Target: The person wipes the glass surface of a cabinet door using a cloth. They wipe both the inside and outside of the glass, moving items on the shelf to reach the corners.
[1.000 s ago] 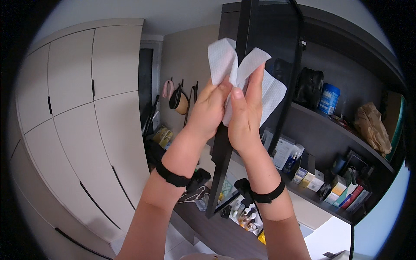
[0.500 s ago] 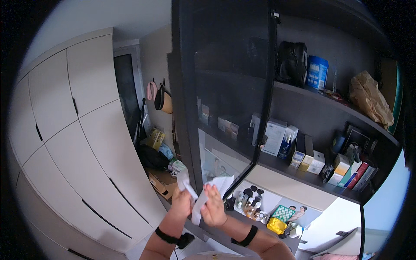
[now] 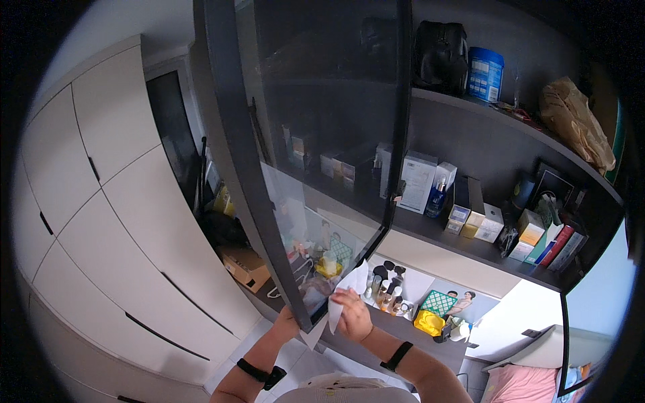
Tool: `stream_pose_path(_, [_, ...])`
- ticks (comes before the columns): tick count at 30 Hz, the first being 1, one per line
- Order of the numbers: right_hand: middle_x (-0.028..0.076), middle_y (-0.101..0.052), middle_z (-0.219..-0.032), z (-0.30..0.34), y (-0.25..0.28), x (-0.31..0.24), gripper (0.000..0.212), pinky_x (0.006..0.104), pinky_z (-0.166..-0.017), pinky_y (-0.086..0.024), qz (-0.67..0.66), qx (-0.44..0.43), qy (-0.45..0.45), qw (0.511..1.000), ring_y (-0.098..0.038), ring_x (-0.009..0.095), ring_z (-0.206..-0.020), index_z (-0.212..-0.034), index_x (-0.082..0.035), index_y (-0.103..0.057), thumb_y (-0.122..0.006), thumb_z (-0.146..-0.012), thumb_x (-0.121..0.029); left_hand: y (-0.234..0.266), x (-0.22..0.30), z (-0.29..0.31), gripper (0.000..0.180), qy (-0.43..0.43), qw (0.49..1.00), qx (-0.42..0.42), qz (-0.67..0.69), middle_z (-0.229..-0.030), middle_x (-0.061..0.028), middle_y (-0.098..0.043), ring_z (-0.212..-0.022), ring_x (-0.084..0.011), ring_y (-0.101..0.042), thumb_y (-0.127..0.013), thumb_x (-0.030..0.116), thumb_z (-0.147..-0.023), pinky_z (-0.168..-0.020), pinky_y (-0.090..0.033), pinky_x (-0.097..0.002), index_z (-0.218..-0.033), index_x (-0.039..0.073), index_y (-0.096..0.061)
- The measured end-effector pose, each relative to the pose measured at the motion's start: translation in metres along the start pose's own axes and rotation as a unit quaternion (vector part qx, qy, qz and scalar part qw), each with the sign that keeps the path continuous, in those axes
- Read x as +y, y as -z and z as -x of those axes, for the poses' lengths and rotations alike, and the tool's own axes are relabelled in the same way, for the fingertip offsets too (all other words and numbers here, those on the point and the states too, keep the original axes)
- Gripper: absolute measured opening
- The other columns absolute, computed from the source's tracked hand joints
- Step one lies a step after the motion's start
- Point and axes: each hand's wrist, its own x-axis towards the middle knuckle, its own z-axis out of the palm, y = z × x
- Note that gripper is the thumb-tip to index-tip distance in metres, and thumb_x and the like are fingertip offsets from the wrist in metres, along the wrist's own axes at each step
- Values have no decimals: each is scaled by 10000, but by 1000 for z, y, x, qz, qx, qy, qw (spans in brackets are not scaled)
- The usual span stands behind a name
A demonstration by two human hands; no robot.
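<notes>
A dark-framed glass cabinet door (image 3: 250,161) stands swung out in front of me. My right hand (image 3: 353,318) is closed on a thin white wipe (image 3: 353,278), held at the lower corner of the door on the side toward the shelves. Part of the wipe sticks up past its fingers. My left hand (image 3: 287,325) is at the outer side of the same corner; the frame hides its fingers. Another white flap (image 3: 313,337) hangs below the corner between the hands, and which hand has it is not clear. Both wrists wear black bands.
Right of the door, dark shelves (image 3: 510,121) hold boxes, a blue tub (image 3: 486,74) and a brown paper bag (image 3: 574,121). Bottles and a yellow pack (image 3: 430,323) stand on the counter below. Pale wardrobes (image 3: 114,221) line the left; a cardboard box (image 3: 245,267) is behind the door.
My hands, earlier together in front of the door with white wipes, are now on either side of its lower corner. The door appears further left and lower in view.
</notes>
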Motion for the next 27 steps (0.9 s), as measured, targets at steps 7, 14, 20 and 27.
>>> stream_pose_path(7, [162,-521,-1142,-36,36,49,165,514,-1007,-302,146,97,-126,976,-461,358,-1140,-901,18,-535,-515,-743,-28,-12,12,-81,279,-233,903,-126,-339,-1130,-107,-549,-1056,-250,-520,-503,93,-869,-914,-399,-335,-1135,21,-549])
stream_pose_path(14, [164,-498,-1179,-55,50,92,207,462,-960,-354,324,119,-196,918,-441,355,-1128,-949,-13,-554,-556,-758,-94,-64,-31,-209,289,-212,946,-150,-194,-1193,-156,-500,-1085,-259,-493,-502,116,-872,-910,-386,-335,-1152,49,-524])
stream_pose_path(20, [194,-521,-1144,-54,61,116,216,439,-900,-403,266,77,-316,908,-479,390,-1050,-1009,-16,-537,-502,-824,-123,-86,-85,-262,347,-198,964,-166,-64,-1205,-140,-492,-1089,-260,-490,-532,103,-850,-930,-380,-332,-1190,51,-489])
stream_pose_path(27, [241,-500,-1157,-75,31,105,240,450,-886,-422,256,112,-277,920,-489,410,-1040,-1039,-19,-530,-500,-838,-147,-35,-139,-310,427,-319,906,-137,-243,-1215,-124,-477,-1110,-215,-468,-549,80,-830,-969,-352,-326,-1237,25,-429])
